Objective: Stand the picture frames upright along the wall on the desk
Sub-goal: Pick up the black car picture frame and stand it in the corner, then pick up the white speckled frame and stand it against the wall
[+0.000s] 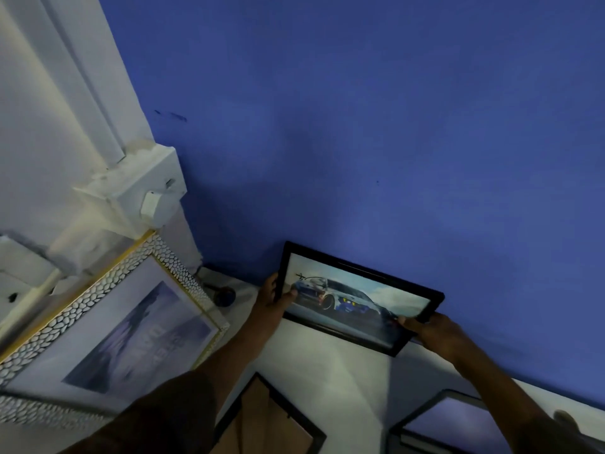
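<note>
A black picture frame with a car photo [357,298] stands tilted back against the blue wall [360,126] on the white desk [347,381]. My left hand [273,299] grips its left edge, thumb on the glass. My right hand [435,332] pinches its lower right corner. A large frame with a white pebbled and gold border [108,326] leans at the left by the white wall. A black frame lying face down with a brown back [268,417] sits near the bottom middle. Another black frame [458,424] lies flat at the bottom right.
A white switch box [144,194] with conduit is mounted on the left wall above the large frame. A small dark round object [226,296] sits in the corner of the desk between the two upright frames.
</note>
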`<state>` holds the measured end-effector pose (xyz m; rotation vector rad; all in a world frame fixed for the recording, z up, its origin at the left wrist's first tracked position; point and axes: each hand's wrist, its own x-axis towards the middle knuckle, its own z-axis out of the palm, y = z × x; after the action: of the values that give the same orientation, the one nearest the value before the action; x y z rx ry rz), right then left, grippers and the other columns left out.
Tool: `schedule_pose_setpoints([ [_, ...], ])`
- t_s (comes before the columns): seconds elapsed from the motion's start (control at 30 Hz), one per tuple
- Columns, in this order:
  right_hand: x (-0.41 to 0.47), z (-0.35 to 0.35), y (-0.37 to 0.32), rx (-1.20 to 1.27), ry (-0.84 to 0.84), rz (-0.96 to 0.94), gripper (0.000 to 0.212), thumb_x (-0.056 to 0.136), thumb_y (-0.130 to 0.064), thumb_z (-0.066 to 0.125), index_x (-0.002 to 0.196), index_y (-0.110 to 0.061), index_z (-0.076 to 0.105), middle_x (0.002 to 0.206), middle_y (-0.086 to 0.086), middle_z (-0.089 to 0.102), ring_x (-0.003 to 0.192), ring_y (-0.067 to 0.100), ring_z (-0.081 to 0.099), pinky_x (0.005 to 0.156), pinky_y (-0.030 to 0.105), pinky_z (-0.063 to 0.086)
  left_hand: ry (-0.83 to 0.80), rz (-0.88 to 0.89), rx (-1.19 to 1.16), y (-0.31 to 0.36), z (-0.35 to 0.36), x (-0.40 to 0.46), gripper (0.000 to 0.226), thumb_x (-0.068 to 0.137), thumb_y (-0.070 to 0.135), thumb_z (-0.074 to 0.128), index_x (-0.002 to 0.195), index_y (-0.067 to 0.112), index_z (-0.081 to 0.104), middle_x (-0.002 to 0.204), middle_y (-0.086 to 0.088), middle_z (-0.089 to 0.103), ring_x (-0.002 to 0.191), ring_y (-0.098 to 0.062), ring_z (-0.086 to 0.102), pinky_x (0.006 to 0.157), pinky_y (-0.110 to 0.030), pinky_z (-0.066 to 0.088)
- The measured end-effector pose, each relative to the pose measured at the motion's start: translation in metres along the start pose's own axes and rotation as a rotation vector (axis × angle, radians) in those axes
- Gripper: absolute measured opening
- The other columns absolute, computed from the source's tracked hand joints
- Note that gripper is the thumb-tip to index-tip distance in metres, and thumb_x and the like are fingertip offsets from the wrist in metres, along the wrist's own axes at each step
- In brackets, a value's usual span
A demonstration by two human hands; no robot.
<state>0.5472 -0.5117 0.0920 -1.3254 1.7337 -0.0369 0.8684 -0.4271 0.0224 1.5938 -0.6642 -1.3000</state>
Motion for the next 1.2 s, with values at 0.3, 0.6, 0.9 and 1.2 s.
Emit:
schedule_pose_setpoints([
  [0.3, 0.021, -0.001, 0.019, 0.037, -0.010, -0.039, 0.087, 0.052, -0.079, 0.073, 0.124, -0.031, 0.067, 0.116, -0.003, 0.074, 0.102, 0.019, 0.071, 0.097, 0.045, 0.057, 0.054, 0.015, 0.029, -0.016, 0.004, 0.014, 0.060, 0.095, 0.031, 0.067, 0.147, 0.036, 0.036, 0.149, 0.008, 0.043, 0.134, -0.014, 0.045, 0.106, -0.032, 0.040],
  [0.6, -0.007, -0.011, 0.008, -0.111, 0.119, -0.098, 0.061, 0.087, -0.054, 0.069, 0.134, -0.014, 0.061, 0.133, 0.009, 0.066, 0.114, 0.030, 0.062, 0.088, 0.034, 0.048, 0.184, -0.051, 0.050, -0.019, 0.016, -0.015, 0.082, 0.094, 0.031, 0.068, 0.160, 0.023, 0.020, 0.164, -0.006, 0.026, 0.146, -0.025, 0.034, 0.121, -0.041, 0.030],
  [0.9, -0.074, -0.028, 0.023, -0.195, 0.329, -0.324, 0.075, 0.091, -0.040, 0.070, 0.152, -0.009, 0.038, 0.145, 0.020, 0.055, 0.130, 0.036, 0.056, 0.104, 0.040, 0.044, 0.246, -0.083, 0.044, -0.033, 0.012, -0.106, 0.075, 0.094, 0.036, 0.068, 0.157, 0.025, 0.029, 0.162, -0.006, 0.032, 0.145, -0.024, 0.037, 0.120, -0.038, 0.031],
  [1.2, -0.164, 0.025, 0.027, -0.262, 0.263, -0.745, 0.068, 0.093, -0.032, 0.070, 0.151, -0.011, 0.041, 0.145, 0.021, 0.050, 0.127, 0.037, 0.054, 0.103, 0.038, 0.043, 0.326, -0.091, 0.112, -0.069, 0.002, -0.267, 0.073, 0.086, 0.044, 0.060, 0.150, 0.022, 0.031, 0.152, -0.004, 0.042, 0.138, -0.028, 0.045, 0.114, -0.052, 0.040],
])
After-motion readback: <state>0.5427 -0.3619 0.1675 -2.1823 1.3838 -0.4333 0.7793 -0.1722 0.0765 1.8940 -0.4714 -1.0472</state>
